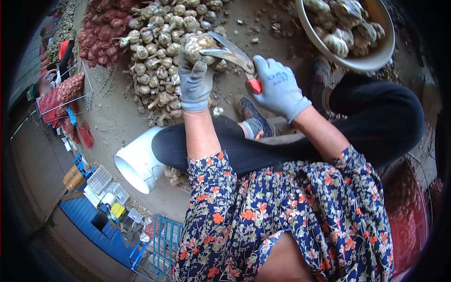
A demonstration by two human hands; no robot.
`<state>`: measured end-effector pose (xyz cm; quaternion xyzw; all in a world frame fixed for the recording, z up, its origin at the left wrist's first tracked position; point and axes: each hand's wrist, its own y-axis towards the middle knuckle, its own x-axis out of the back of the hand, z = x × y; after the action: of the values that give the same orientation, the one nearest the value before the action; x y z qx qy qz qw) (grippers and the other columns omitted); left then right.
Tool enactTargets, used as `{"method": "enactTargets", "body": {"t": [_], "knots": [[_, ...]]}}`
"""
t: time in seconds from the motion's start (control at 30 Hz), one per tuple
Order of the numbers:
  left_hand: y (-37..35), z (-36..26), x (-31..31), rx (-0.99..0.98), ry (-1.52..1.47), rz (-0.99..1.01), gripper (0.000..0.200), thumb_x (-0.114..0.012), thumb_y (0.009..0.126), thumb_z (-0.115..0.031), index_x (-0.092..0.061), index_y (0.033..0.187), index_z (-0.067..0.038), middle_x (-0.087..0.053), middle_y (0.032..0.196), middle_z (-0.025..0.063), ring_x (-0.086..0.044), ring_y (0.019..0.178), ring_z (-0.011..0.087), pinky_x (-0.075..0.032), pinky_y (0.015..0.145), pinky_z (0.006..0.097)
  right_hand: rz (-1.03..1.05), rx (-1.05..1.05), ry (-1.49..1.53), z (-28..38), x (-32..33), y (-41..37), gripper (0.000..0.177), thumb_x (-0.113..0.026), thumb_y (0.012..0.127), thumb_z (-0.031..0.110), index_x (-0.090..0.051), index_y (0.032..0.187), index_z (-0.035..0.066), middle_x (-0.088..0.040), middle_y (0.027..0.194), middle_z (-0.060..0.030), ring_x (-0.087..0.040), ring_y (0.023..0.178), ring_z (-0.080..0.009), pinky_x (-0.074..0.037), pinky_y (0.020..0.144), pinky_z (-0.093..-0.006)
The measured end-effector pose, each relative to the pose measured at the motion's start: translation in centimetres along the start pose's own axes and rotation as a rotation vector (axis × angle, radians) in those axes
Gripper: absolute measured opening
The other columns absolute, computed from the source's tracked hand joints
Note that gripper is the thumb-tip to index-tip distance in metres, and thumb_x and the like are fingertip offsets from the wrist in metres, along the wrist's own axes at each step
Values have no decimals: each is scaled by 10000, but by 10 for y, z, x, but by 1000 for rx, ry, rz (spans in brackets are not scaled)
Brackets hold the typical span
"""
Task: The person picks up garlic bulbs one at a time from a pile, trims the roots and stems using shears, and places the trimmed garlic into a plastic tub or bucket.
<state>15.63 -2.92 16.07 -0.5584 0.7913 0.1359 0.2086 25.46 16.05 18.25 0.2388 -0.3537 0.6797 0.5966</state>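
Both of my hands wear grey gloves. My left hand (pixel 195 84) is closed around a garlic bulb (pixel 198 48), held root side up over the pile of garlic (pixel 162 61). My right hand (pixel 281 88) grips the red-handled shears (pixel 253 85). The shears' metal blades are spread apart, one lying across the bulb and the other just above it. At the upper right, a round basin (pixel 324 46) holds several larger garlic bulbs.
A white bucket (pixel 138 160) lies tipped beside my left knee. Red mesh sacks of garlic (pixel 104 33) stand at the upper left. A blue pallet (pixel 101 235) and a teal metal rack (pixel 165 244) are at the lower left. Garlic scraps litter the floor.
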Motion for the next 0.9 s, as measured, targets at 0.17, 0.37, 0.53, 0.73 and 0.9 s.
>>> {"method": "enactTargets", "body": {"t": [0.17,0.37,0.53,0.73,0.9], "knots": [[-12,-11,4,32,155,108,777,-839,691,-196,-434,1348,-99,-557,1196,51,-581,1036,167,-524,901,302,149,16,-16,-7,-2,-11,436,-600,809,352,-459,1090,51,-599,987,-183,-611,946,-354,-464,816,-474],[-16,-28,-21,92,512,134,764,-818,687,-44,-395,1323,-74,-562,1167,62,-566,1050,157,-492,915,288,198,9,-41,-14,-9,-19,449,-598,818,355,-457,1109,44,-606,995,-191,-615,972,-342,-466,831,-464],[-14,-25,-29,136,887,81,741,-762,683,-3,-372,1313,11,-556,1131,95,-562,1026,150,-485,900,273,268,-21,-95,-19,-5,-20,465,-650,795,355,-469,1100,54,-618,968,-173,-627,943,-330,-467,819,-456],[-13,-12,-19,232,564,43,725,-766,675,-28,-389,1293,3,-562,1118,91,-574,992,146,-488,897,279,195,-54,-165,-12,-3,-26,460,-648,805,374,-469,1085,56,-623,958,-163,-632,932,-320,-462,809,-461],[-14,13,-30,-169,1122,-41,786,-820,622,-103,-371,1258,8,-550,1119,138,-579,993,204,-489,895,319,217,-130,-115,-4,-3,-22,455,-641,801,358,-468,1080,42,-621,961,-181,-633,936,-340,-463,821,-461]]}}
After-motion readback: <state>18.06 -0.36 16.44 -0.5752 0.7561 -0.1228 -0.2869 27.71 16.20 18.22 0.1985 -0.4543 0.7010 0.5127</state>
